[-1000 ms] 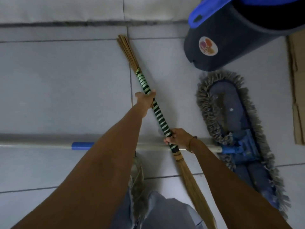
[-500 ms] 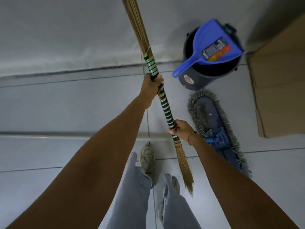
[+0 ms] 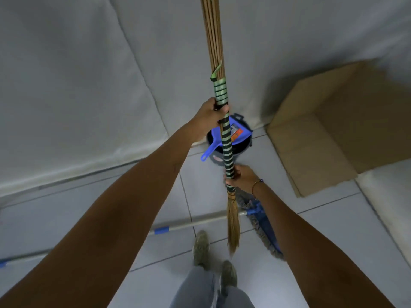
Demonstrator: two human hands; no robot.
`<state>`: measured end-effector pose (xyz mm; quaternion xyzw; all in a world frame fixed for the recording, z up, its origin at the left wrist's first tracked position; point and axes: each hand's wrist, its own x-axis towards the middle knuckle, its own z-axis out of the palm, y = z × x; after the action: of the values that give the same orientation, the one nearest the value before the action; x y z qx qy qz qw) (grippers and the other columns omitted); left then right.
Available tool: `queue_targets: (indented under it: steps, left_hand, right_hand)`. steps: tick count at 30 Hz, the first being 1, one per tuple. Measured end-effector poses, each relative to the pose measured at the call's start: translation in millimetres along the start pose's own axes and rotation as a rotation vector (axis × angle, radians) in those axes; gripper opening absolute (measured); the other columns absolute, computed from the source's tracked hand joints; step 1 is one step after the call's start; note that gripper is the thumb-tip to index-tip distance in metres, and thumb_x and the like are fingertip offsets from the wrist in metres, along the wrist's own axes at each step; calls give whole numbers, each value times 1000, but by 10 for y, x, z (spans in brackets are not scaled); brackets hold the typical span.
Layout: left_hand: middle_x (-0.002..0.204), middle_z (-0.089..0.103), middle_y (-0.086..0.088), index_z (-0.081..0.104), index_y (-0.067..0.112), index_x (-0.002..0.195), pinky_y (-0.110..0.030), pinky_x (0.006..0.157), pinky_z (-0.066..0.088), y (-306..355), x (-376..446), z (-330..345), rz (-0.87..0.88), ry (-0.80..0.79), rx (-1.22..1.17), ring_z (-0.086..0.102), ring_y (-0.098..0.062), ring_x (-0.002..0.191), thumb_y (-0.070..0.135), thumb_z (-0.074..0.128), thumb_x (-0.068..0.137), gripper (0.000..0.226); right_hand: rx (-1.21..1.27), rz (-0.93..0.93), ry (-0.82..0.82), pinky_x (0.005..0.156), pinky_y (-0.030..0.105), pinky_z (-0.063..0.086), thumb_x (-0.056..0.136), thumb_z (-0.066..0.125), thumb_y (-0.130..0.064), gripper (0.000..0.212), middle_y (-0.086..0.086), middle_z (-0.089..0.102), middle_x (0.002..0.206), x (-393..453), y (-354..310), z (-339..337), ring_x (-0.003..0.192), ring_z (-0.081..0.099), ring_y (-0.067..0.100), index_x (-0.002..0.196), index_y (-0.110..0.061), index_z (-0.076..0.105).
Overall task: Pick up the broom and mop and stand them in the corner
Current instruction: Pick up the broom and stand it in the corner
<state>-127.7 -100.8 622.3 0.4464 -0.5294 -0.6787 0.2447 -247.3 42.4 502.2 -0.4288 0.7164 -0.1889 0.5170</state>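
Note:
A stick broom (image 3: 227, 150) with a green-and-black striped wrap stands nearly upright in front of me, off the floor. My left hand (image 3: 211, 115) grips the wrap near its top. My right hand (image 3: 241, 175) grips its lower end, just above the short bristle tuft hanging over the tiles. The mop (image 3: 193, 222) lies flat on the floor behind the broom, its pale pole running left with a blue band, its blue fringed head (image 3: 263, 226) partly hidden by my right forearm.
A dark bucket (image 3: 241, 150) holding a blue dustpan (image 3: 235, 135) stands against the white wall (image 3: 77, 85). A cardboard box (image 3: 338, 134) fills the corner at right. My shoes (image 3: 201, 247) are on the tiled floor below.
I have raised the broom from a slant to nearly upright, both hands keeping their grip. The view has tilted up, and the box and wall corner now show more fully.

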Motion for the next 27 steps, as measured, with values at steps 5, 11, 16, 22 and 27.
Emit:
queue_targets:
  steps: [5, 11, 16, 22, 27]
  left_hand:
    - [103, 55, -8, 46, 6, 111, -31, 83, 51, 451, -39, 550, 31, -154, 97, 55, -18, 89, 9, 46, 98, 13]
    - [121, 59, -13, 48, 8, 117, -42, 89, 49, 633, -70, 1705, -6, -383, 231, 54, -21, 104, 11, 46, 98, 20]
    - [133, 55, -21, 43, 2, 126, -47, 94, 52, 518, -243, 2821, 21, -405, 272, 57, -30, 115, 13, 55, 93, 37]
    - [128, 59, -19, 48, 13, 111, -36, 85, 53, 364, -549, 4169, 71, -376, 256, 57, -21, 109, 13, 57, 92, 21]
    - [130, 57, -21, 47, 1, 127, -44, 99, 49, 403, -735, 5173, 103, -339, 241, 55, -24, 114, 11, 55, 93, 36]
  right_hand:
    - [35, 37, 132, 95, 46, 51, 70, 77, -7, 35, 15, 71, 108, -414, 15, -389, 102, 65, 29, 103, -8, 67]
    - [103, 116, 299, 96, 48, 50, 69, 79, -12, 43, 18, 69, 111, -963, 616, -943, 105, 64, 32, 109, -3, 65]
    - [142, 155, 378, 95, 49, 51, 68, 78, -5, 39, 21, 70, 108, -1509, 1306, -1441, 104, 64, 34, 104, 1, 65]
    - [29, 153, 483, 77, 28, 48, 66, 80, -19, 31, 11, 73, 97, -2204, 2218, -2162, 93, 64, 25, 92, -6, 67]
    - [-13, 89, 543, 62, 17, 37, 68, 78, -23, 24, -1, 64, 79, -2656, 2835, -2854, 77, 55, 13, 87, -12, 68]
